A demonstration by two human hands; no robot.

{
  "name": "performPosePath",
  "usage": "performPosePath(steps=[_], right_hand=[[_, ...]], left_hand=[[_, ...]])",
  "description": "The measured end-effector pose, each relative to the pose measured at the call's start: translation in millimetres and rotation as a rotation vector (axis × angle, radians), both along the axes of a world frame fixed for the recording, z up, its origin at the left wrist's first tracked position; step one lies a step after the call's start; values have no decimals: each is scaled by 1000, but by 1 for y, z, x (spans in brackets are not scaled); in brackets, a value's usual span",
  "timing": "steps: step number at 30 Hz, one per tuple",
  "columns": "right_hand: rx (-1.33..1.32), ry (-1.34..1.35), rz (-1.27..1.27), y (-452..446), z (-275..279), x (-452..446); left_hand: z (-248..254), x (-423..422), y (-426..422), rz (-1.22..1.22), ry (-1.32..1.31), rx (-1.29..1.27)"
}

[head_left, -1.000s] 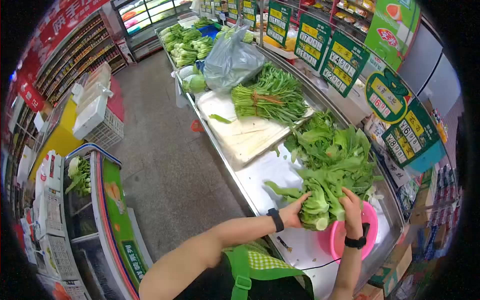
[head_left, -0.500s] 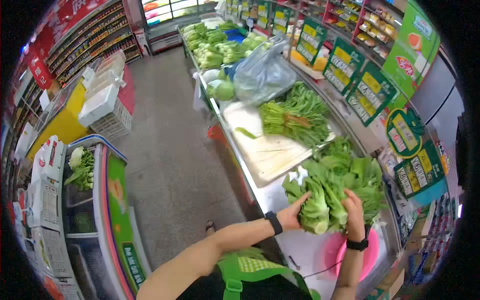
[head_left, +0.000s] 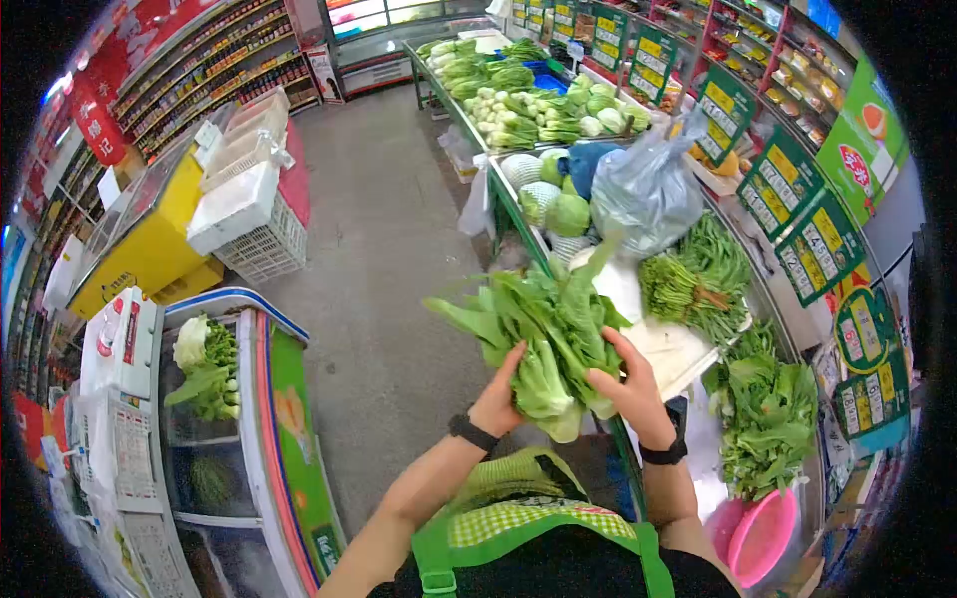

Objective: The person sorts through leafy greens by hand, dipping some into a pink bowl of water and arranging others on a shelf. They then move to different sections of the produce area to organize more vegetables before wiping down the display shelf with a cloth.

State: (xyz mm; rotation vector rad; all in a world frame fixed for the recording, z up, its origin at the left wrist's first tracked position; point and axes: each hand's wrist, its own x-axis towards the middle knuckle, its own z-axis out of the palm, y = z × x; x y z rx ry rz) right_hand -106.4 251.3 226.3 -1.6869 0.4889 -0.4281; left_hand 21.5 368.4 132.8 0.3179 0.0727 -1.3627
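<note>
A bunch of leafy greens [head_left: 543,374] is held up between my two hands, in front of my green apron, with its pale stem ends toward me and its leaves pointing away. My left hand [head_left: 498,394] grips it from the left side. On the other side my right hand [head_left: 638,389] is closed around it, thumb toward the stems. More leafy greens [head_left: 768,419] lie on the stand to the right. Beyond my right hand is a white tray [head_left: 668,349], with green bundled stalks [head_left: 688,284] on its far part.
A pink basin [head_left: 763,538] stands at the lower right. Cabbages [head_left: 568,214] and a grey plastic bag [head_left: 648,194] sit farther along the stand. Price signs [head_left: 783,184] line its right side. Across the aisle floor [head_left: 384,259] stand a chest cooler [head_left: 289,419] and white crates [head_left: 249,219].
Both hands have moved left with the bunch, away from the stand's right part and toward the aisle. The view has turned right, and the greens on the stand are now uncovered.
</note>
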Motion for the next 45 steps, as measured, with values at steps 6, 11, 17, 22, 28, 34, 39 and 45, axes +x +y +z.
performPosePath(steps=[6,11,17,22,28,34,39,45], right_hand=[[-91,56,168,1,-27,143],[-5,8,328,-4,-70,276],[-54,-7,601,14,-73,436],[-39,-27,791,36,-72,553],[-132,46,920,55,-91,691],[-217,107,804,26,-92,830],[-172,49,564,-21,-80,921],[-165,127,527,-86,-88,1046]], left_hand=[[-19,123,24,192,-91,98],[-24,232,46,348,-195,280],[-28,346,86,582,-197,329],[-35,425,116,785,-291,373],[-76,537,132,923,-257,459],[-44,691,90,784,-230,370],[-48,822,45,664,-220,425],[-59,961,-20,578,-235,324]])
